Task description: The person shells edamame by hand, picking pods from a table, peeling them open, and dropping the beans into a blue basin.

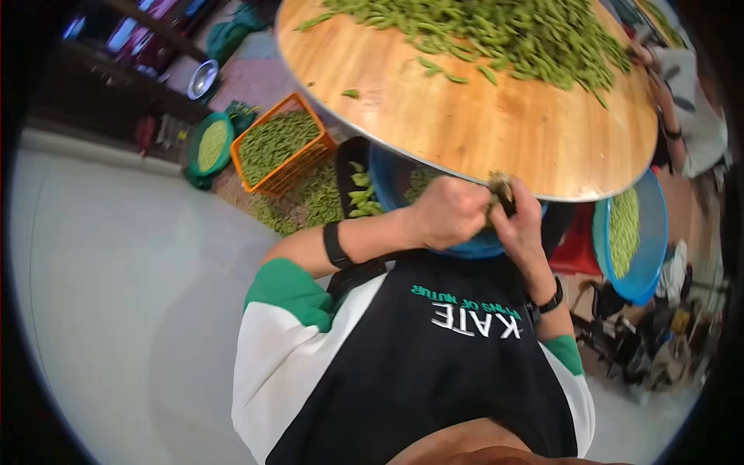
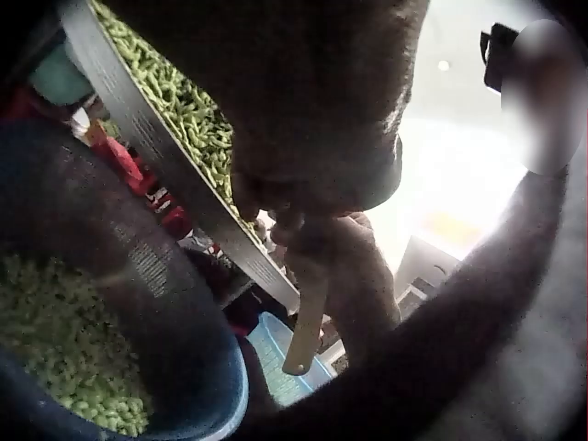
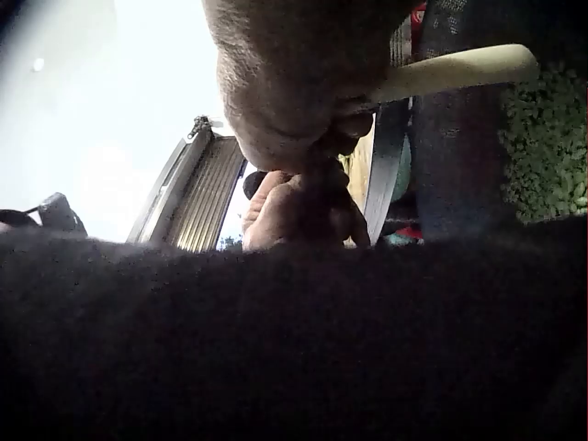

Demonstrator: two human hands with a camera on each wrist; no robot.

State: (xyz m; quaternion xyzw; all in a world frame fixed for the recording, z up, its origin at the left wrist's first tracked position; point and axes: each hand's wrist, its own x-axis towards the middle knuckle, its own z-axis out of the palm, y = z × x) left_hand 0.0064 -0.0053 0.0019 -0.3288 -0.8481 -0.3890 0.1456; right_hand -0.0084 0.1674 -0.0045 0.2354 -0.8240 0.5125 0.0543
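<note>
At the near edge of the round wooden table, both hands meet. The right hand grips a pale, flat handle with a hole at its end; the handle also sticks out of that hand in the right wrist view. What the handle belongs to is hidden in the fingers. The left hand is bent like a fist against the right; I cannot tell what it holds. A brownish bit shows between them. Under the hands stands a blue basin with green beans inside.
Green pods are heaped on the table's far half. Left of it stand an orange crate of pods and a green basin. A blue tub of pale green beans stands right. Another person sits at the table's right.
</note>
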